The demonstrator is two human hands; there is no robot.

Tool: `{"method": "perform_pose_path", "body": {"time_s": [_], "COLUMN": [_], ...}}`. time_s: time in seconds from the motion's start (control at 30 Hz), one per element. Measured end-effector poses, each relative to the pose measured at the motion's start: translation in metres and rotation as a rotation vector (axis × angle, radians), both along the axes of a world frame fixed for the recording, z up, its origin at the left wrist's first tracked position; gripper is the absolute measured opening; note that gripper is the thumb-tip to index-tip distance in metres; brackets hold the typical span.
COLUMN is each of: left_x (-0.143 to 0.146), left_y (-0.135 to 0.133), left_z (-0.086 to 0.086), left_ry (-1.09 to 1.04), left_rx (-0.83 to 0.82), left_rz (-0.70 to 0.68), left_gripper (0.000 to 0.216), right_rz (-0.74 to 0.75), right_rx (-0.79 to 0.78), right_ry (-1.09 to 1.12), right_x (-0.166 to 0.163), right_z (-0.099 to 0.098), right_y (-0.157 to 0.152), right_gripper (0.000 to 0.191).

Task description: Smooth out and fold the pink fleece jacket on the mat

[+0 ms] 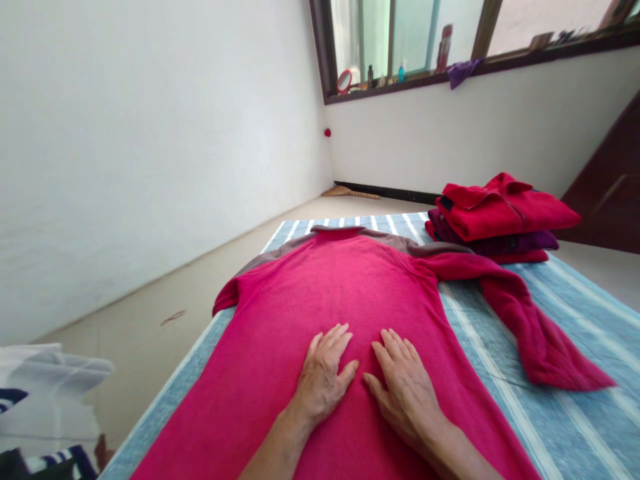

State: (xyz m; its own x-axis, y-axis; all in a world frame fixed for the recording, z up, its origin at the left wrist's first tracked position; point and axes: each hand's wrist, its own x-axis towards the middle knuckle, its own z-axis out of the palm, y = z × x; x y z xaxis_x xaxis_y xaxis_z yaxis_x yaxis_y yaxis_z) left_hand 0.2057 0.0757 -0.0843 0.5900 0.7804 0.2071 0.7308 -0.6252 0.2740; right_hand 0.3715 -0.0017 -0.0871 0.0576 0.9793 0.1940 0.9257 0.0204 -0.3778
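Note:
A pink-red long-sleeved fleece top (350,287) lies spread flat, back up, on a blue-and-white striped bed cover (575,413). Its grey-trimmed collar points away from me. One sleeve (530,327) stretches out to the right across the cover; the other sleeve is tucked near the bed's left edge. My left hand (325,377) rests palm down on the middle of the top, fingers flat and together. Beside it, my right hand (405,387) also lies flat on the fabric, fingers stretched out. Neither hand holds anything.
A stack of folded red and purple garments (497,217) sits at the far right of the bed. A white wall runs along the left, with bare floor (165,300) beside the bed. A window sill (450,70) with bottles is at the back. Folded cloth (45,380) lies at lower left.

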Motion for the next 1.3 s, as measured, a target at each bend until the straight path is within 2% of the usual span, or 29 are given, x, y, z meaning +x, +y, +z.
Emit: {"method": "perform_pose_path", "body": {"time_s": [0.27, 1.3], "left_x": [0.0006, 0.0005], "left_y": [-0.0005, -0.0022], "left_z": [0.0021, -0.0003], "left_ry": [-0.019, -0.026], "left_rx": [0.013, 0.044], "left_rz": [-0.007, -0.01], "left_gripper": [0.041, 0.04], "right_rz": [0.0, -0.012], "right_rx": [-0.005, 0.033], "right_ry": [0.002, 0.005], "right_x": [-0.0008, -0.0015], "right_z": [0.0019, -0.0008], "right_y": [0.0003, -0.0007], "right_gripper": [0.046, 0.044]}}
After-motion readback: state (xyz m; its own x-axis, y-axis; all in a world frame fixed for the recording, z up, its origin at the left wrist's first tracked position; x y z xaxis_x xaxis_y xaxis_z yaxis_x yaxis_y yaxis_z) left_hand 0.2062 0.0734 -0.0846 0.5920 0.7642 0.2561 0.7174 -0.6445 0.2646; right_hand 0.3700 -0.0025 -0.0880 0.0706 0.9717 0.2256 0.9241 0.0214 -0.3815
